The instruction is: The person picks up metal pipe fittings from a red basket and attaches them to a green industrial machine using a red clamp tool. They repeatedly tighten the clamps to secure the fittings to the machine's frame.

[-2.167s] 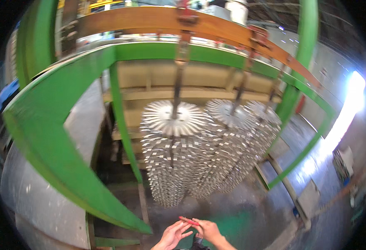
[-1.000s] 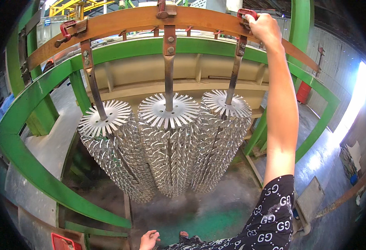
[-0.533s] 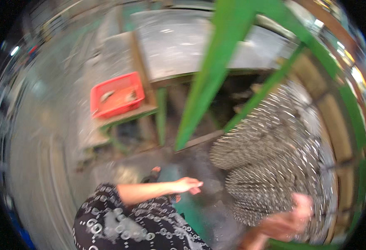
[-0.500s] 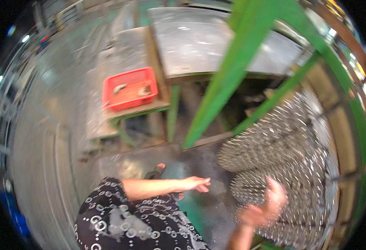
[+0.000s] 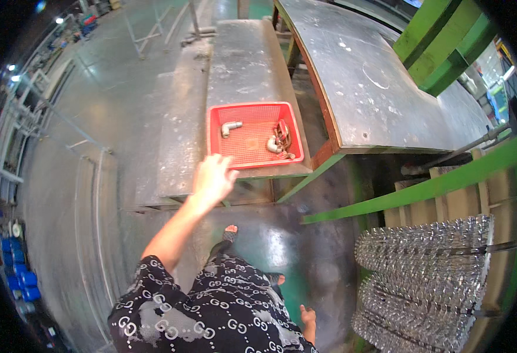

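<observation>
A red plastic basket (image 5: 257, 163) stands on the end of a low grey metal-topped bench (image 5: 244, 65). In it lie a grey elbow pipe fitting (image 5: 229, 127) on the left and a second elbow fitting (image 5: 274, 145) on the right. Beside the second one is a reddish-brown tangled piece (image 5: 283, 134), its kind unclear. My left hand (image 5: 213, 179) reaches to the basket's near left corner, fingers extended and nothing held; whether they touch the rim I cannot tell. Down by my right side hangs my right hand (image 5: 308, 317), empty, thumb apart from the loosely bent fingers.
A larger metal-topped table (image 5: 376, 88) stands to the right of the bench. Green steel beams (image 5: 423, 188) cross at the right. Below them, bundles of shiny metal pieces (image 5: 423, 247) hang on rods. Blue containers (image 5: 20, 270) are at the far left.
My view has turned to the right and come closer to the bench and basket. My left hand has moved forward to the basket. My right hand has dropped from beside the metal bundles to my side.
</observation>
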Available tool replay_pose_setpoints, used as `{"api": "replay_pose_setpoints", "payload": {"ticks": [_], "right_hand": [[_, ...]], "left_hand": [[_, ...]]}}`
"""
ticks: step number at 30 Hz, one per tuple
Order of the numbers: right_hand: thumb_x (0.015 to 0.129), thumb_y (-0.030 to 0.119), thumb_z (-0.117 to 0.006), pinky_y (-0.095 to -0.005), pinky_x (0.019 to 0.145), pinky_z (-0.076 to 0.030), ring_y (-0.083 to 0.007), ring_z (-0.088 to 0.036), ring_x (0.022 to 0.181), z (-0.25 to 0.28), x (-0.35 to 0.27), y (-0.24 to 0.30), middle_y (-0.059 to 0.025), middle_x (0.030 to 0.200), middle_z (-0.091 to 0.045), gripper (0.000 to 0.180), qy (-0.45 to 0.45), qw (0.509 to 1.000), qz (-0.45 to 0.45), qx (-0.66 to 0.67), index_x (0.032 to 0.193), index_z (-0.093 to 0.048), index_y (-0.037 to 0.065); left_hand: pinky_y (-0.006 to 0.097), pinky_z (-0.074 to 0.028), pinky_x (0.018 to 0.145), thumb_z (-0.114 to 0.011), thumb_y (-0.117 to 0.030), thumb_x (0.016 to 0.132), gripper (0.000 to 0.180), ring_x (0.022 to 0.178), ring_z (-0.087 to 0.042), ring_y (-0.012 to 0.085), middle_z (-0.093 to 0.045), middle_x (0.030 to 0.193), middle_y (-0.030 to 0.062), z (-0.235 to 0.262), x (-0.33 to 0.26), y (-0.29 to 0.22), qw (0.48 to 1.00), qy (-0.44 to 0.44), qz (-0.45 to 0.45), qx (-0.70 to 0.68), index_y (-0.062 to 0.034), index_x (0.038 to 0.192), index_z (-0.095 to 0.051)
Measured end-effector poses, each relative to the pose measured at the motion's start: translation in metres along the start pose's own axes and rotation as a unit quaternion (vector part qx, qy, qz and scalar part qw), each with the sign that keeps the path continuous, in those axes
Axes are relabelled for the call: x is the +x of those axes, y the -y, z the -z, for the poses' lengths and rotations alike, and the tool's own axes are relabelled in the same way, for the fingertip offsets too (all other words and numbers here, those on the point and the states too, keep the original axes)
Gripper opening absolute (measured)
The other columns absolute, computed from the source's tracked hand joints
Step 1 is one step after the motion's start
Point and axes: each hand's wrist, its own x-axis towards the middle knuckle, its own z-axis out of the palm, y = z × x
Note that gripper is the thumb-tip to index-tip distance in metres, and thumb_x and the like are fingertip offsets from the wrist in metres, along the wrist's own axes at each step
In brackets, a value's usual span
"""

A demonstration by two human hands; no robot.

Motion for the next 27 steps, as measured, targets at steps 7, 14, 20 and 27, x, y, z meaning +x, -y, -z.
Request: {"api": "replay_pose_setpoints", "payload": {"ticks": [7, 14, 20, 27], "right_hand": [[0.096, 0.041, -0.065, -0.0315, 0.073, -0.054, -0.0182, -0.067, 0.082, -0.043, -0.039, 0.078, -0.0091, 0.095, -0.07, 0.05, -0.119, 0.887, -0.118, 0.43, 0.119, -0.065, -0.004], [0.096, 0.05, -0.061, -0.0372, 0.098, -0.05, -0.0263, -0.068, 0.111, -0.004, -0.084, 0.191, -0.0195, 0.121, -0.069, 0.06, -0.098, 0.951, 0.005, 0.295, 0.13, -0.062, 0.001], [0.098, 0.042, -0.059, -0.0384, 0.1, -0.05, -0.0284, -0.066, 0.116, 0.049, -0.095, 0.187, -0.0164, 0.124, -0.069, 0.049, -0.192, 0.902, -0.01, 0.385, 0.131, -0.062, 0.006], [0.096, 0.025, -0.063, -0.0359, 0.083, -0.056, -0.0254, -0.073, 0.095, 0.194, -0.159, 0.145, -0.0147, 0.103, -0.074, 0.024, -0.567, 0.75, 0.031, 0.339, 0.103, -0.075, 0.005]], "left_hand": [[0.047, -0.055, 0.077, -0.073, -0.042, 0.084, 0.039, 0.089, -0.07, 0.0368, -0.072, 0.091, 0.0158, -0.005, 0.039, 0.074, 0.979, 0.201, 0.011, 0.017, -0.0096, 0.105, -0.069], [0.048, -0.053, 0.077, -0.072, -0.037, 0.087, 0.03, 0.086, -0.069, 0.0394, -0.071, 0.088, 0.0199, -0.023, 0.054, 0.092, 0.979, 0.175, -0.032, -0.097, -0.0093, 0.097, -0.075], [0.035, -0.052, 0.069, -0.058, -0.022, 0.101, 0.027, 0.074, -0.061, 0.0169, -0.066, 0.077, 0.0096, -0.069, 0.063, 0.115, 0.942, -0.003, -0.094, -0.323, 0.0023, 0.103, -0.069], [0.019, -0.034, 0.048, -0.063, -0.022, 0.098, 0.033, 0.06, -0.045, 0.008, -0.048, 0.07, -0.0004, 0.024, -0.022, -0.075, 0.582, 0.419, 0.244, -0.653, 0.0016, 0.12, -0.062]]}}
